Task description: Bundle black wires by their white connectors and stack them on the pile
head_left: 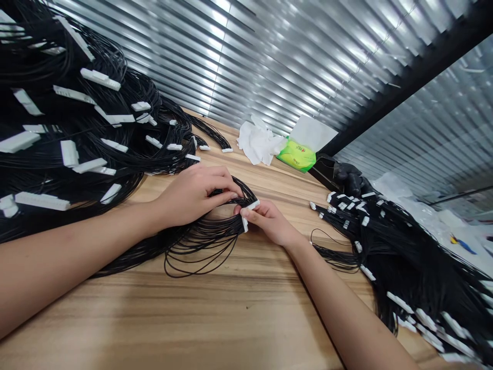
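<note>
1. Two bare hands stood close together, the left hand (194,198) clasping a bundle of thin black wires (204,241), the right hand (269,221) pinching white plastic connector strips (252,205) at its end.
2. The bundle lay between the hands on the light-wood counter (231,313).
3. A heap of black wires (77,139) lay left of the left hand, a second heap (404,257) right of the right hand.
</note>
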Available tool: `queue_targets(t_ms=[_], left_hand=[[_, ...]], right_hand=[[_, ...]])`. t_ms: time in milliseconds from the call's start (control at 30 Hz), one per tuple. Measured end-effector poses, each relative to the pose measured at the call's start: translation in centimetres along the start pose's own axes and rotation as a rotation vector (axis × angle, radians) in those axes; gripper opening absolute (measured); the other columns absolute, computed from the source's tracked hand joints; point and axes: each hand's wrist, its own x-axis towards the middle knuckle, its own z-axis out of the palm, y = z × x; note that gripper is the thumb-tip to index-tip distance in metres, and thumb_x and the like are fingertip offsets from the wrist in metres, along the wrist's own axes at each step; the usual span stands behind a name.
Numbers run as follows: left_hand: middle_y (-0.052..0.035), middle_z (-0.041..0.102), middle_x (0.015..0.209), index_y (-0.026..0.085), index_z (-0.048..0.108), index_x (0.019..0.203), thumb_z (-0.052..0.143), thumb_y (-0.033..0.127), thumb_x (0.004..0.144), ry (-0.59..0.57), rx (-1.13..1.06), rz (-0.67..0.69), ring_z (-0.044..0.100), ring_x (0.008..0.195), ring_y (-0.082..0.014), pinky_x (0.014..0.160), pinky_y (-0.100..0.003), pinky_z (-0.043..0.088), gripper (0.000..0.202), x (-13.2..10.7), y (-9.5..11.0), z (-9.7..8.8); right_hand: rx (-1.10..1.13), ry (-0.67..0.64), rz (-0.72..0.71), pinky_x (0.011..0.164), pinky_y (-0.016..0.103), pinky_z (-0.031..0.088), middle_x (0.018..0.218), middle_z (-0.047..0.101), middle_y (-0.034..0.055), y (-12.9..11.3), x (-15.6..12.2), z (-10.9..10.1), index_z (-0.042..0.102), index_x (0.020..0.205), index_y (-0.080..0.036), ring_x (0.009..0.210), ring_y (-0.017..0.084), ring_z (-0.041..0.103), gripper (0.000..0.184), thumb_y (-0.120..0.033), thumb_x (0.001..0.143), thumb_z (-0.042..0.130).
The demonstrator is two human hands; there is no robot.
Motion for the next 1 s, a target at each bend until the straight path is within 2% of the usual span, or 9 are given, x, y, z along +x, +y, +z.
queue_targets(t_ms=[433,667,867,1000], left_hand=[[-0.0006,0.069,0.093,0.027,0.070,0.097,0.049,0.033,0.091,0.016,-0.023,0.021,0.059,0.084,-0.0148,0.078,-0.029,0.036,0.023,-0.16,-0.24,0.13],[0.0007,0.068,0.092,0.027,0.070,0.095,0.048,0.033,0.092,0.039,-0.030,0.032,0.058,0.082,-0.0132,0.078,-0.029,0.034,0.023,-0.29,-0.10,0.15],[-0.0001,0.068,0.092,0.028,0.070,0.094,0.048,0.033,0.091,0.014,-0.056,0.027,0.059,0.085,-0.0141,0.080,-0.028,0.035,0.023,-0.16,-0.12,0.08],[0.0002,0.068,0.092,0.028,0.070,0.094,0.048,0.034,0.091,-0.008,-0.049,0.038,0.059,0.084,-0.0143,0.079,-0.029,0.035,0.024,-0.06,-0.23,-0.02]], right_hand=[[-0.042,0.017,0.033,0.070,0.026,0.044,0.076,0.061,0.0011,-0.02,-0.16,0.27,0.068,0.090,-0.017,0.069,0.013,0.051,0.036,-0.050,0.077,0.064],[-0.072,0.000,0.028,0.073,0.026,0.044,0.079,0.063,0.0014,0.17,-0.27,0.16,0.070,0.092,-0.018,0.071,0.012,0.053,0.029,-0.044,0.081,0.062],[-0.123,-0.008,0.033,0.076,0.029,0.045,0.083,0.065,0.0034,0.11,-0.34,0.24,0.070,0.094,-0.018,0.078,0.016,0.057,0.037,-0.051,0.082,0.059],[-0.141,-0.011,0.034,0.076,0.028,0.046,0.085,0.065,0.0034,0.15,-0.39,0.24,0.071,0.095,-0.018,0.077,0.015,0.056,0.033,-0.047,0.083,0.059]])
